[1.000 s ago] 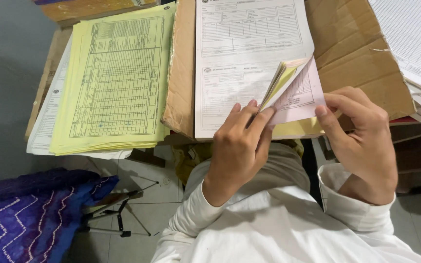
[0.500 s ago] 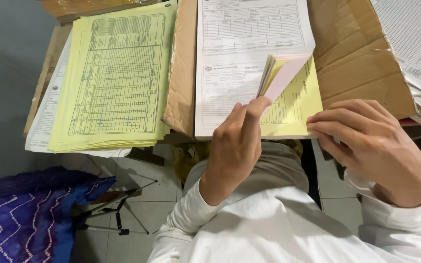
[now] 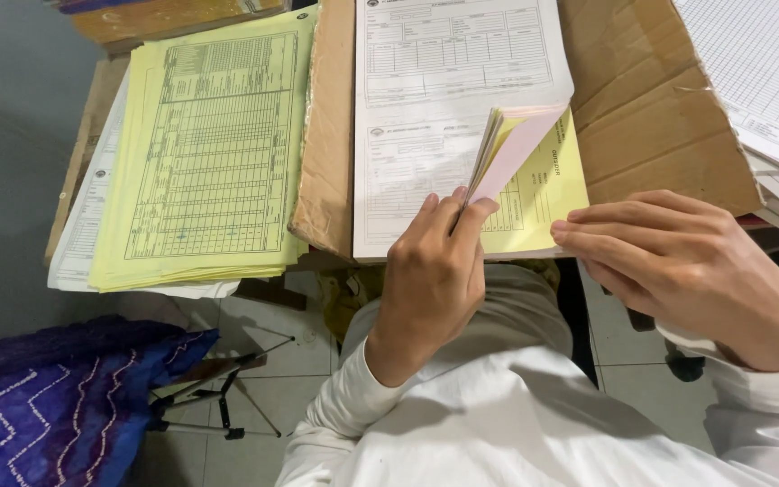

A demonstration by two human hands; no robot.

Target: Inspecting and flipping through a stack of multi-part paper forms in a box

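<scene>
A pad of printed forms [image 3: 444, 99] lies on a brown cardboard sheet [image 3: 651, 108]. My left hand [image 3: 433, 280] pinches the lifted corner of several white, yellow and pink sheets [image 3: 511, 144], holding them bent upward. Underneath shows a flat yellow sheet [image 3: 547, 194]. My right hand [image 3: 691, 266] rests with its fingers together, the fingertips touching the yellow sheet's lower right edge. It holds nothing.
A stack of yellow printed forms [image 3: 205, 153] over white sheets lies to the left. More white forms [image 3: 759, 81] are piled at the right. Below are a tiled floor [image 3: 272, 361], a blue patterned cloth [image 3: 56, 406] and a small dark stand [image 3: 223, 392].
My right hand let go of the lifted sheets and moved down and right to the yellow sheet's edge. My left hand keeps the corner raised.
</scene>
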